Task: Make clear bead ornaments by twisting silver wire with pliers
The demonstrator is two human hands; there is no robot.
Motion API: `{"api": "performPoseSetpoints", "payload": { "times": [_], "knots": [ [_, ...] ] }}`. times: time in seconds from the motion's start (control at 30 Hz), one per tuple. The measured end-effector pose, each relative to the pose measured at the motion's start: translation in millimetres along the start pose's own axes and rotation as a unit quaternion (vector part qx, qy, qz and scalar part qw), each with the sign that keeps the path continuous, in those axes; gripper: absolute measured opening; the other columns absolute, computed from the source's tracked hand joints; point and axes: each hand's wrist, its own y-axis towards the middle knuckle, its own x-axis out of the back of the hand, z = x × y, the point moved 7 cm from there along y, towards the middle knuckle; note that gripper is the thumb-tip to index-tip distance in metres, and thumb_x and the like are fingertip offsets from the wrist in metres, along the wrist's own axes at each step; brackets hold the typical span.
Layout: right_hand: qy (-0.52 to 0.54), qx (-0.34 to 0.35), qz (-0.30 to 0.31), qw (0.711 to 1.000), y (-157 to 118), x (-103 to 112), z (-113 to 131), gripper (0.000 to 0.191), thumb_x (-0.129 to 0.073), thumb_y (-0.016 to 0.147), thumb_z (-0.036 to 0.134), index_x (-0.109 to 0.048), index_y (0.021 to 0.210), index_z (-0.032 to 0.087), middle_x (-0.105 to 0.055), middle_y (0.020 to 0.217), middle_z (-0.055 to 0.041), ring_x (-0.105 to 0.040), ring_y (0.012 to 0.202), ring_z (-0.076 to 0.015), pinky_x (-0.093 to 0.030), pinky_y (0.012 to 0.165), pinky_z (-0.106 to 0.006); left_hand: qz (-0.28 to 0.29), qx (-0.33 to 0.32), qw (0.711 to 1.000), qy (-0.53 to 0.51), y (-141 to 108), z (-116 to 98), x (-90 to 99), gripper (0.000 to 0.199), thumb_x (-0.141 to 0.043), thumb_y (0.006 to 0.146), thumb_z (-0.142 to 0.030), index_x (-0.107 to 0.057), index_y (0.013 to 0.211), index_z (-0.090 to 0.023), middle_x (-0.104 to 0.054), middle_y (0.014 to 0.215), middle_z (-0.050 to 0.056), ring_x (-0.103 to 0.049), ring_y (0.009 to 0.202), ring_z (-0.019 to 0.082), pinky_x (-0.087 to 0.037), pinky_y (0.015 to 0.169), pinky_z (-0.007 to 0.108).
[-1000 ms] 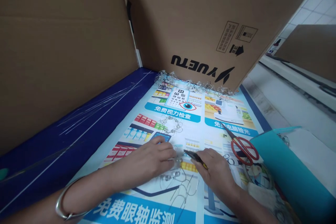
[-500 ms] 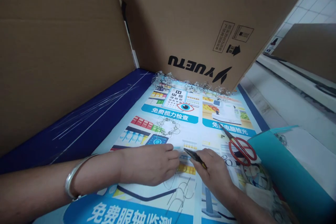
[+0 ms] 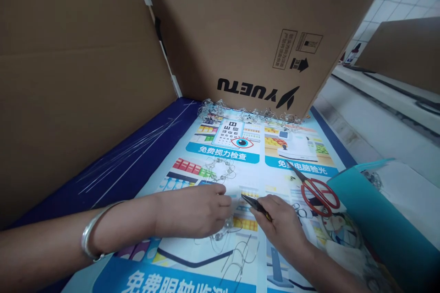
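Below centre, pliers (image 3: 255, 204) are grasped by right hand (image 3: 281, 220), beaded wire (image 3: 227, 224) seemingly by left hand (image 3: 199, 211). Wire could be bent by slipping pliers.

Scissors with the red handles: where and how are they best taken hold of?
Probably best by the red handles, reaching from the near side, right of the right hand: they form wide loops lying toward the person, while the pointed blades aim away and to the left.
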Motion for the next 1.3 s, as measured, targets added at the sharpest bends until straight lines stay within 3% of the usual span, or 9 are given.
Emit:
{"api": "performPoseSetpoints", "payload": {
  "times": [0.43, 0.6, 0.87, 1.03, 1.3],
  "knots": [
    [0.001, -0.014, -0.006, 1.000, 0, 2, -2, 0.013, -0.049, 0.086, 0.029, -0.052, 0.077, 0.019, -0.055, 0.074, -0.0020, -0.048, 0.070, -0.0160, -0.034, 0.060, -0.025, -0.014, 0.009, 1.000, -0.009, 13, 2, -6.7, 0.019, -0.048, 0.083, -0.007, -0.060, 0.074, -0.018, -0.062, 0.077, 0.007, -0.052, 0.080, 0.021, -0.039, 0.067, 0.033],
    [0.008, -0.016, -0.001, 1.000, 0, 3, -2, 0.014, -0.049, 0.086, 0.030, -0.052, 0.077, 0.019, -0.053, 0.073, -0.0015, -0.047, 0.069, -0.0157, -0.033, 0.060, -0.025, -0.074, 0.025, 0.997, -0.012, 6, 5, -0.5, 0.015, -0.048, 0.085, -0.009, -0.058, 0.076, -0.017, -0.061, 0.079, 0.006, -0.052, 0.076, 0.019, -0.040, 0.073, 0.032],
    [0.010, 0.001, -0.007, 1.000, 0, 3, 0, 0.014, -0.047, 0.087, 0.030, -0.053, 0.080, 0.019, -0.054, 0.074, -0.0021, -0.047, 0.070, -0.0158, -0.034, 0.060, -0.026, -0.062, 0.103, 0.992, -0.034, -6, 7, -13.1, 0.021, -0.037, 0.091, -0.009, -0.053, 0.079, -0.017, -0.059, 0.081, 0.005, -0.051, 0.080, 0.018, -0.036, 0.086, 0.037],
    [0.014, 0.028, -0.012, 0.999, -1, 2, 3, 0.015, -0.048, 0.087, 0.031, -0.054, 0.081, 0.019, -0.054, 0.073, -0.0018, -0.048, 0.069, -0.0152, -0.034, 0.060, -0.025, -0.119, 0.188, 0.965, -0.138, -14, 12, -21.1, 0.014, -0.044, 0.085, -0.007, -0.052, 0.089, -0.018, -0.058, 0.084, 0.003, -0.050, 0.086, 0.018, -0.037, 0.084, 0.034],
    [0.023, 0.096, -0.001, 0.995, -1, 3, 20, 0.010, -0.048, 0.086, 0.026, -0.053, 0.082, 0.019, -0.054, 0.074, -0.0026, -0.047, 0.068, -0.0150, -0.035, 0.059, -0.026, -0.195, 0.231, 0.903, -0.306, -22, 14, -22.7, 0.019, -0.043, 0.085, -0.005, -0.051, 0.095, -0.020, -0.054, 0.100, 0.005, -0.042, 0.110, 0.019, -0.038, 0.091, 0.032]
  ]
}}
